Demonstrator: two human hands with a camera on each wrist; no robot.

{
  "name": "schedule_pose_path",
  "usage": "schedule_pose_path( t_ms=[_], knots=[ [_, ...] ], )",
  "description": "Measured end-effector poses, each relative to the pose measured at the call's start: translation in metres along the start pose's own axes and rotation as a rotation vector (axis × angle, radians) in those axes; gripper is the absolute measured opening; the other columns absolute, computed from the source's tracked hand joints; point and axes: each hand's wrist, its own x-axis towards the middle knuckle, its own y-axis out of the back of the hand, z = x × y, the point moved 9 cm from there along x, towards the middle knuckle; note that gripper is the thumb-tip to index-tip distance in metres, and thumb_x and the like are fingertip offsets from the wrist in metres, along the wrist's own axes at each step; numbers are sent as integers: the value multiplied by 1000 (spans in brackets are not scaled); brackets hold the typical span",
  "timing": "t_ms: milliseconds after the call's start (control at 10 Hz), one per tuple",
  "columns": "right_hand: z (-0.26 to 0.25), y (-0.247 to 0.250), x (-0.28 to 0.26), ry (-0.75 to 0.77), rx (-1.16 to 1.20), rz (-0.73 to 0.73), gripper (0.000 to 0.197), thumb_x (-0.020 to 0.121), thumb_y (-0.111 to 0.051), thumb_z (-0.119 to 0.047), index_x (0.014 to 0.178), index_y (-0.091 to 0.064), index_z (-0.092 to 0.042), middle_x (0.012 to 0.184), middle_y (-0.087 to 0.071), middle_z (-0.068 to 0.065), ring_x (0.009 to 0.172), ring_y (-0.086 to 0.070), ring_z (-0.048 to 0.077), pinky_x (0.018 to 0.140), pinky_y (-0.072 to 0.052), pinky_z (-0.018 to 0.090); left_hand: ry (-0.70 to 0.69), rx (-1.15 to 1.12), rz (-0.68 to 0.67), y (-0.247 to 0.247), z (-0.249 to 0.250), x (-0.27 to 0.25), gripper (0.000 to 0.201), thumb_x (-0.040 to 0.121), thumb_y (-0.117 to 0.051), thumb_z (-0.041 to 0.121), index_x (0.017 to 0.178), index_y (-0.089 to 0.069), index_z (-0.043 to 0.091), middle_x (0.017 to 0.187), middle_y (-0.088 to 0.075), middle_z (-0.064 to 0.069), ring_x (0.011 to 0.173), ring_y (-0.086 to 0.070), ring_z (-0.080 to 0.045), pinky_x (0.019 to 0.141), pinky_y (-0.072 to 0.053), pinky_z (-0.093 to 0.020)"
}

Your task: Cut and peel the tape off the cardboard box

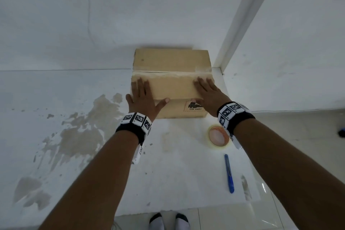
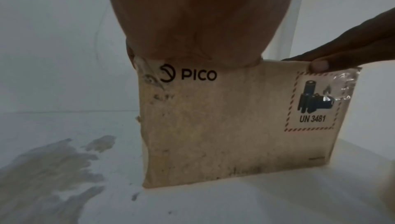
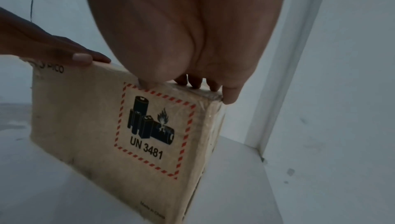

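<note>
A brown cardboard box (image 1: 172,61) printed with PICO and a UN 3481 battery label stands on a white foam sheet (image 1: 177,173). A clear tape strip (image 1: 173,75) runs along the seam between its top flaps, and crinkled tape (image 2: 346,82) wraps its right front corner. My left hand (image 1: 141,95) lies flat on the near flap at its left end, thumb over the front edge. My right hand (image 1: 207,91) lies flat at the right end, its thumb (image 2: 318,65) on the front face. Both palms press the box (image 3: 85,117) top; neither holds a tool.
A roll of clear tape (image 1: 218,136) lies on the sheet just under my right wrist. A blue utility knife (image 1: 229,173) lies nearer me, to the right. A white post (image 1: 242,24) stands right of the box. Brown stains (image 1: 80,132) mark the surface on the left.
</note>
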Motion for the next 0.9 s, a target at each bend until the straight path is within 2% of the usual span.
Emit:
schedule_pose_path(
  t_ms=[300,500,600,700,800,900],
  knots=[
    [8,3,20,24,40,0,73,103,-37,-47,158,0,-20,166,7,0,153,11,27,124,-9,48,-6,17,-4,0,-1,23,109,83,-26,83,159,5,13,168,13,-10,155,9,-32,119,-12,-56],
    [9,3,23,31,51,14,73,102,-39,-46,158,-1,-19,167,6,0,153,10,28,124,-10,49,5,23,-53,2,-1,23,109,82,-27,83,159,9,14,167,17,-8,154,13,-30,120,-10,-56],
    [10,4,24,30,30,5,74,102,-39,-48,158,0,-21,166,6,-2,153,9,26,123,-12,53,-9,-44,-96,11,-5,16,109,82,-33,82,159,8,17,168,15,-6,155,12,-27,121,-11,-56],
    [11,3,17,-5,51,27,73,100,-40,-51,158,-2,-27,166,7,-9,153,10,20,122,-4,57,-59,-226,12,25,-9,-10,104,83,-37,80,159,1,21,169,9,-7,155,8,-23,122,-7,-54],
    [-10,24,-18,7,292,261,61,100,-46,-41,155,-22,-30,166,-5,-12,153,2,14,123,0,52,-213,-435,218,39,-5,-71,84,89,-43,70,155,-20,23,166,-17,-5,153,-15,-15,121,-16,-44],
    [-29,15,-92,81,673,522,40,99,-53,-32,138,-48,-36,152,-42,-13,142,-38,9,118,-29,37,-272,-708,59,-10,-17,-166,51,89,-46,70,135,-45,48,138,-57,24,124,-47,16,110,-40,-24]
  ],
)
